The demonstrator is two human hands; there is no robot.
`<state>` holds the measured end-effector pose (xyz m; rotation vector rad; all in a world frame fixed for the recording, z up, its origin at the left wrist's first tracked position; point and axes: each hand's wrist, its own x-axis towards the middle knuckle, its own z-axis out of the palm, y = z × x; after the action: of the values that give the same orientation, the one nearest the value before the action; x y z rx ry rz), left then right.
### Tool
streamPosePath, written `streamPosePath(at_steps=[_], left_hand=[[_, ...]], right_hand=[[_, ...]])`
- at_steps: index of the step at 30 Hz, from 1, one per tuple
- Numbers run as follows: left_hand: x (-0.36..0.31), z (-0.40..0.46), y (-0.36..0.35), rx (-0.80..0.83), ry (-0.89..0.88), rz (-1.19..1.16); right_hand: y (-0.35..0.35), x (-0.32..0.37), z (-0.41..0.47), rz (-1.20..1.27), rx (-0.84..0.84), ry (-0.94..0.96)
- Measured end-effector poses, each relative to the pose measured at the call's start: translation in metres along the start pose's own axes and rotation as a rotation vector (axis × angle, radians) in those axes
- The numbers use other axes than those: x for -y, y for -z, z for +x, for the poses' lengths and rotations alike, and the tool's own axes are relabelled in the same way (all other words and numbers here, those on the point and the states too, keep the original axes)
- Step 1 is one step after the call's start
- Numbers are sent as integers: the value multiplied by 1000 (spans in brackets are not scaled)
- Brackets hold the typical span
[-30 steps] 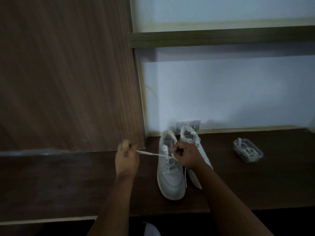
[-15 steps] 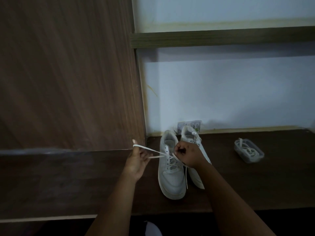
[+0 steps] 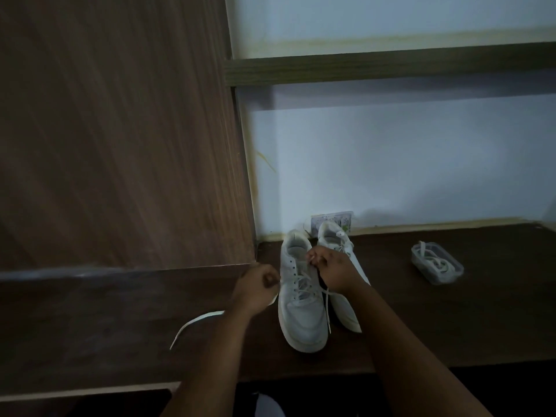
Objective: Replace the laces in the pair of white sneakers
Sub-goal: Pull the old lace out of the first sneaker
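Head cam: I see two white sneakers [image 3: 302, 299] side by side on the dark shelf [image 3: 451, 326]. L hand [image 3: 255, 288], just left of the near sneaker, fingers curled tight on the lace [image 3: 195, 323] trailing further left. R hand [image 3: 331, 270] over its eyelets, pinching the other lace end. Clear tub [image 3: 437, 262] w/ laces sits well right of the sneakers.

Obstacles: wooden panel [image 3: 120, 130] left of the sneakers [image 3: 304, 299]; wall [image 3: 391, 164] behind. Open desk [image 3: 451, 326] between sneakers and lace container [image 3: 437, 262], right.

right hand [image 3: 334, 267] hides right sneaker's [image 3: 346, 308] laces.
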<state>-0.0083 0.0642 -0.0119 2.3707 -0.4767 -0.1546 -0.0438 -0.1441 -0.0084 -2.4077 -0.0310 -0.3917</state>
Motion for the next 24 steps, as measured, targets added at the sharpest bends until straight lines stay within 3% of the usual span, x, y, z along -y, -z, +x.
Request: streamPosePath(at_steps=[2, 5, 11, 13, 16, 20, 24], left_hand=[[-25, -1, -21, -71, -61, -48], [-40, 10, -48, -135, -19, -9], [-47, 25, -55, -90, 65, -19], [-49, 27, -48, -51, 225, -205], [-38, 30, -24, -57, 575, -791], [-10, 44, 8, -284, 646, -852], [-11, 51, 15, -636, 572, -597]], right_hand=[[-1, -1, 1, -17, -43, -4], [1, -3, 0, 52, -60, -137], [-5, -7, -7, 24, -8, -179], [-5, -7, -7, 7, 30, -177], [-4, -10, -8, -4, 50, -207], [-9, -5, -9, -37, -41, -261], [-25, 7, -9, -54, -48, -360]])
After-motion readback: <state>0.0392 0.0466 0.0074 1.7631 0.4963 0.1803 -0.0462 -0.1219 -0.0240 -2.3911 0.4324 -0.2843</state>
